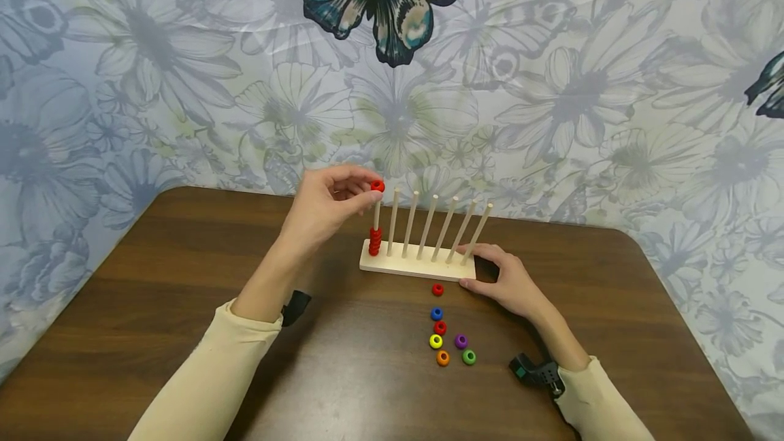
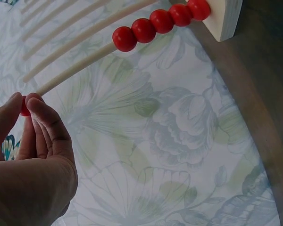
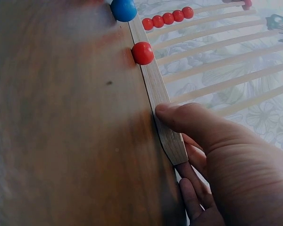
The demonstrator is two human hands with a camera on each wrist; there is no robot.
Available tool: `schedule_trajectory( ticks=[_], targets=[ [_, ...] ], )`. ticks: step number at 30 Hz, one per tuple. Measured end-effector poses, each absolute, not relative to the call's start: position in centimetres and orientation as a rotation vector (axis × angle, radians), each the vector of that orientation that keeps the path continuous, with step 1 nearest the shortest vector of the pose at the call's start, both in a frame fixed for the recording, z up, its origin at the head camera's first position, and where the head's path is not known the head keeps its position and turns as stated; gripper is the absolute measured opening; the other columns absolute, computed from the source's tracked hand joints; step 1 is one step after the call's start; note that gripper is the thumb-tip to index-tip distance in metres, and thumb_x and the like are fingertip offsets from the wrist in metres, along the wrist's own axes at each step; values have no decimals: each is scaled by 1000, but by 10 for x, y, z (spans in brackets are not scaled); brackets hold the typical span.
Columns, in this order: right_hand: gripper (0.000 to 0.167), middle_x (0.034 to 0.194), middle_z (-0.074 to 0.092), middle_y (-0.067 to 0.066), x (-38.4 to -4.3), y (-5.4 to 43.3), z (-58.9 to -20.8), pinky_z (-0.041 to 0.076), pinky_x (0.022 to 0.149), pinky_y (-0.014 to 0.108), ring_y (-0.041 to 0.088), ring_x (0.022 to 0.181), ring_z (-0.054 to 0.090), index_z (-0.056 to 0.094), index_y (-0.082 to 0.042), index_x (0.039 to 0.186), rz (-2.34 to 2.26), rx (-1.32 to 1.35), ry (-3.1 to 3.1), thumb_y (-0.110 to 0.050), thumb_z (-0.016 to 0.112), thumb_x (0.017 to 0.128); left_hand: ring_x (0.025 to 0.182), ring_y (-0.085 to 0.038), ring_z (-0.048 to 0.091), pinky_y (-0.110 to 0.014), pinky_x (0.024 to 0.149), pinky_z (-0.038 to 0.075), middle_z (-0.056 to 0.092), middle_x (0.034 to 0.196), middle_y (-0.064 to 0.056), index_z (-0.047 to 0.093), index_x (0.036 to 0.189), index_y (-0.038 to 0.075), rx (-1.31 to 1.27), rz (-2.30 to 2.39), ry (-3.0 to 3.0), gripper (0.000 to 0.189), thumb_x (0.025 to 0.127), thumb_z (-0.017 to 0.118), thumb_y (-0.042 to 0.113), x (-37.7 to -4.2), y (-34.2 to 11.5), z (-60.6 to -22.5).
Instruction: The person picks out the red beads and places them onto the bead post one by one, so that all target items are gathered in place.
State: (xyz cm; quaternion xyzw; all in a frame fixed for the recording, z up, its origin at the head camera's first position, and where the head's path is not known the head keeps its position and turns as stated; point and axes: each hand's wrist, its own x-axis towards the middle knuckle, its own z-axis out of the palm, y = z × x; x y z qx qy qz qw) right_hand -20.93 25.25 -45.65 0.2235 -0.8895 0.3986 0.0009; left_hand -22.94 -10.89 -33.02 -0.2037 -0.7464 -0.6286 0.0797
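The red bead [image 1: 377, 186] pinched by the left hand [image 1: 322, 203] could be dropped if released off the leftmost peg [image 1: 376, 216]; the base [image 1: 416, 269] is gripped by the right hand [image 1: 510, 282].

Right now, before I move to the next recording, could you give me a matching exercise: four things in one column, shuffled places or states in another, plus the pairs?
1. Left hand
2. Right hand
3. Five round red beads
4. Round green bead

A. Lies loose on the brown wood-grain table
B. Grips the end of the pale wooden base
C. Stacked on a pale wooden peg
D. Pinches another red bead at the peg's top

Pairs: 1-D, 2-B, 3-C, 4-A
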Motion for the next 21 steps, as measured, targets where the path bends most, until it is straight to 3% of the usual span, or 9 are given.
schedule_trajectory(
  ticks=[14, 21],
  targets=[
    [54, 145, 65, -3, -209, 252, -457, 37, 119, 60, 29, 144, 52, 66, -29, 140, 1241, 692, -2794, -32, 86, 90, 74, -22, 67, -28, 65, 59, 75, 91, -9, 79, 109, 9, -582, -1854, -2328, 20, 91, 84, 13, -232, -110, -334],
    [53, 143, 66, -3, -209, 252, -457, 38, 118, 58, 27, 142, 53, 67, -28, 139, 1229, 705, -2784, -31, 86, 90, 76, -25, 65, -27, 65, 57, 70, 90, -8, 78, 110, 9, -512, -1799, -2257, 21, 92, 83, 19, -229, -113, -332]
  ],
)
